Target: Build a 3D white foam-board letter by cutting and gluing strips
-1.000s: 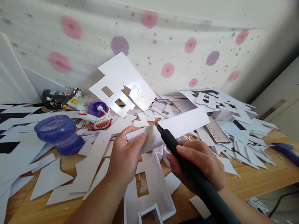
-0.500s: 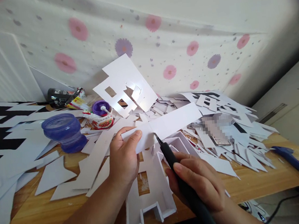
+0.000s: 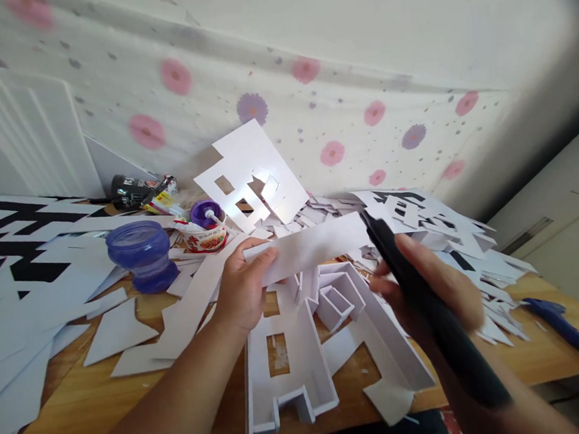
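Note:
A long white board strip (image 3: 316, 245) is pinched between the thumb and fingers of my left hand (image 3: 243, 287). My right hand (image 3: 440, 285) is closed around a black pen-shaped cutter (image 3: 407, 271), blurred by motion. The cutter's narrow tip is by the strip's right end; I cannot tell if it touches. Below the strip, on the table, sits a white walled board model (image 3: 306, 369) with rectangular openings in its base and a small inner box. Part of the strip's left end is hidden under my thumb.
White board offcuts cover much of the wooden table (image 3: 184, 412). At left stand a purple tub (image 3: 145, 255) and a paper bowl (image 3: 205, 240). A board with cut-outs (image 3: 260, 166) leans at the back. A blue glue gun (image 3: 561, 322) lies at the right edge.
The cutter has moved right and up, from the middle of the strip to its right end. More of the model now shows. The camera view has shifted slightly.

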### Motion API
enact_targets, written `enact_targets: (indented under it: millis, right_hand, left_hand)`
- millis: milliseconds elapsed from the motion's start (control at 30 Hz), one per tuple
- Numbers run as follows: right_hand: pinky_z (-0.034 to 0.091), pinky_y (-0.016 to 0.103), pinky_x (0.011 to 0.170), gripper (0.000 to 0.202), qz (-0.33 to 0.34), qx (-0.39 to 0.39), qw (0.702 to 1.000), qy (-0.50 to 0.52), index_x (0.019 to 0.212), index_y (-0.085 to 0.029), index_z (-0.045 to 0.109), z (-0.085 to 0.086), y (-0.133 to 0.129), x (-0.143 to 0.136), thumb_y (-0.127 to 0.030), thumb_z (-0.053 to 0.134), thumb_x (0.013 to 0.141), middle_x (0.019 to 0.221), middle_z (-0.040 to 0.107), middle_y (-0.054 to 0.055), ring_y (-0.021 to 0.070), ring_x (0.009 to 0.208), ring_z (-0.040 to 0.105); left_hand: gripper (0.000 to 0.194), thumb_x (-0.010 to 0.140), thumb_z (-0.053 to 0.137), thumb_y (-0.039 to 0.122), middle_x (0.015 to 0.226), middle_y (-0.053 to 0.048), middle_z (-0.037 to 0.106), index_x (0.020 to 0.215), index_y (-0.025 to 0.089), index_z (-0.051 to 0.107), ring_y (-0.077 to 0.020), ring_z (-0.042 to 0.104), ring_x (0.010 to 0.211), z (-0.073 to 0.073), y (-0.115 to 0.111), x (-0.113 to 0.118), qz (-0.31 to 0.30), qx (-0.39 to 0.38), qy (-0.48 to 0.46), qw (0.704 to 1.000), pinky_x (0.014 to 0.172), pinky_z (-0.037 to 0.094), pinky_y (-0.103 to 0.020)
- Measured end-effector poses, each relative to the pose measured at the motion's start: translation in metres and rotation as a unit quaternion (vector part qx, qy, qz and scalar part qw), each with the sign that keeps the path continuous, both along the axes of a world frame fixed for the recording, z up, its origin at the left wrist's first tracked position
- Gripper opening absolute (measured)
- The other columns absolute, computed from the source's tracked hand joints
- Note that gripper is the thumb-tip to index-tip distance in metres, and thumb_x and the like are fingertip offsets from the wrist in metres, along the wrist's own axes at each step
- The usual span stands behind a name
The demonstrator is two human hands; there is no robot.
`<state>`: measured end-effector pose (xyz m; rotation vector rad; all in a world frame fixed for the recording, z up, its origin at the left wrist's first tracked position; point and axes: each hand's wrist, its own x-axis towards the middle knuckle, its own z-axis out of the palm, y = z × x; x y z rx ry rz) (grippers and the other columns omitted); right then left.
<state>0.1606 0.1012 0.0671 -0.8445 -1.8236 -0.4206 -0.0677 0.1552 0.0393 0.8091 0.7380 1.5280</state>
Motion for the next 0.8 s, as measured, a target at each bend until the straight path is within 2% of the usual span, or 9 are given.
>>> enact_targets:
  millis: [133, 233, 367, 533, 600, 667, 700, 733, 800]
  right_hand:
    - [0.054, 0.042, 0.093, 0.053, -0.023, 0.058, 0.989, -0.133, 0.135, -0.024, 0.052, 0.017, 0.038, -0.005, -0.023, 0.070, 0.085, 0.111, 0.072, 0.010, 0.0274, 0.106, 0.068]
    - [0.046, 0.048, 0.100, 0.044, -0.055, 0.087, 0.980, -0.169, 0.129, -0.019, 0.056, 0.020, 0.051, -0.006, -0.027, 0.068, 0.087, 0.102, 0.073, 0.010, 0.0261, 0.096, 0.070]
    - [0.051, 0.041, 0.081, 0.037, -0.014, 0.059, 0.986, -0.158, 0.123, -0.018, 0.058, 0.020, 0.055, -0.008, -0.029, 0.065, 0.089, 0.081, 0.070, 0.005, 0.0207, 0.074, 0.066]
    - [0.051, 0.033, 0.070, 0.033, 0.083, -0.038, 0.993, -0.068, 0.121, -0.023, 0.057, 0.013, 0.051, -0.018, -0.040, 0.058, 0.093, 0.086, 0.068, 0.004, 0.0179, 0.075, 0.063]
    - [0.050, 0.033, 0.070, 0.033, 0.108, -0.055, 0.991, -0.052, 0.120, -0.024, 0.057, 0.011, 0.051, -0.024, -0.043, 0.058, 0.093, 0.090, 0.068, 0.004, 0.0176, 0.078, 0.064]
    - [0.049, 0.033, 0.070, 0.034, 0.121, -0.061, 0.989, -0.058, 0.121, -0.025, 0.057, 0.010, 0.051, -0.029, -0.043, 0.059, 0.092, 0.088, 0.067, 0.003, 0.0173, 0.077, 0.063]
    - [0.048, 0.034, 0.069, 0.034, 0.123, -0.059, 0.988, -0.071, 0.122, -0.025, 0.056, 0.010, 0.051, -0.031, -0.041, 0.059, 0.092, 0.085, 0.066, 0.002, 0.0173, 0.076, 0.062]
    - [0.047, 0.034, 0.069, 0.035, 0.123, -0.052, 0.987, -0.089, 0.124, -0.025, 0.055, 0.011, 0.050, -0.033, -0.039, 0.060, 0.092, 0.084, 0.065, 0.002, 0.0174, 0.076, 0.061]
    - [0.046, 0.036, 0.070, 0.037, 0.116, -0.037, 0.985, -0.121, 0.127, -0.024, 0.053, 0.012, 0.049, -0.036, -0.035, 0.061, 0.092, 0.086, 0.065, 0.003, 0.0180, 0.077, 0.059]
  left_hand:
    - [0.032, 0.061, 0.082, 0.028, 0.062, 0.003, 0.062, 0.079, 0.018, 0.057, -0.0122, 0.057, 0.055, -0.001, -0.004, 0.000, -0.080, 0.016, -0.004, 0.997, 0.049, 0.048, -0.021]
    - [0.029, 0.064, 0.082, 0.026, 0.060, 0.004, 0.060, 0.073, 0.017, 0.056, -0.0089, 0.054, 0.054, -0.001, -0.004, -0.003, -0.134, 0.052, -0.021, 0.989, 0.052, 0.045, -0.018]
    - [0.028, 0.067, 0.081, 0.027, 0.063, 0.003, 0.061, 0.074, 0.018, 0.055, -0.0107, 0.057, 0.055, -0.002, -0.005, -0.008, -0.195, 0.066, -0.050, 0.977, 0.050, 0.045, -0.018]
    - [0.031, 0.070, 0.082, 0.035, 0.077, 0.000, 0.067, 0.085, 0.021, 0.058, -0.0149, 0.063, 0.066, -0.006, -0.007, -0.007, -0.293, 0.067, -0.057, 0.952, 0.057, 0.049, -0.023]
    - [0.044, 0.067, 0.085, 0.035, 0.096, -0.002, 0.069, 0.102, 0.025, 0.060, -0.0163, 0.064, 0.081, -0.010, -0.005, -0.003, -0.254, 0.087, -0.034, 0.963, 0.068, 0.051, -0.025]
    - [0.060, 0.065, 0.087, 0.033, 0.117, -0.002, 0.064, 0.117, 0.031, 0.057, -0.0184, 0.062, 0.100, -0.013, -0.002, 0.002, -0.172, 0.122, 0.005, 0.977, 0.083, 0.051, -0.029]
    - [0.059, 0.068, 0.085, 0.035, 0.124, -0.002, 0.061, 0.120, 0.032, 0.056, -0.0192, 0.059, 0.106, -0.015, 0.000, 0.003, -0.147, 0.138, 0.017, 0.979, 0.089, 0.049, -0.030]
    - [0.053, 0.073, 0.080, 0.040, 0.127, -0.003, 0.059, 0.120, 0.032, 0.057, -0.0202, 0.058, 0.110, -0.016, 0.001, 0.004, -0.144, 0.150, 0.019, 0.978, 0.093, 0.047, -0.032]
    - [0.046, 0.082, 0.067, 0.053, 0.127, -0.007, 0.059, 0.120, 0.027, 0.060, -0.0231, 0.057, 0.112, -0.017, 0.001, 0.003, -0.194, 0.161, 0.003, 0.968, 0.095, 0.046, -0.035]
